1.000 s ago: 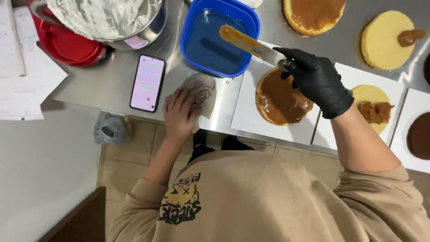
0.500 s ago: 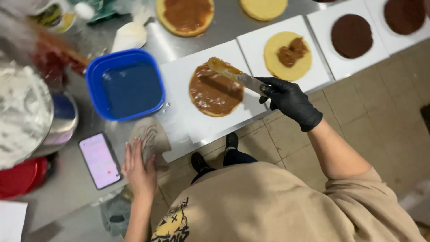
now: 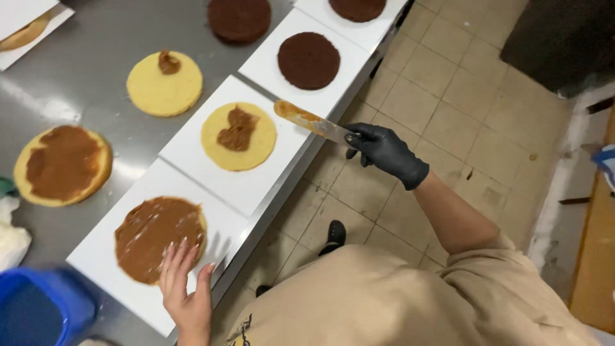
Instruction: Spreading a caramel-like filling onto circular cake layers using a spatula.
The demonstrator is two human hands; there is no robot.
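Yellow sponge rounds: five.
- two fully spread with brown cream (image 3: 160,238), (image 3: 63,164);
- two bearing a dab of cream, (image 3: 238,136) and (image 3: 164,83);
- one partly seen at the top left corner (image 3: 24,35).

Dark chocolate rounds: three, at (image 3: 309,60), (image 3: 239,19) and (image 3: 357,9).

White square boards: five; under the rounds at (image 3: 96,253), (image 3: 192,154), (image 3: 269,64), (image 3: 314,9) and (image 3: 13,16).

Palette knife (image 3: 312,121): one.

Blue tub (image 3: 38,311): one.

Hands: two; one bare (image 3: 186,288), one in a black glove (image 3: 384,154).
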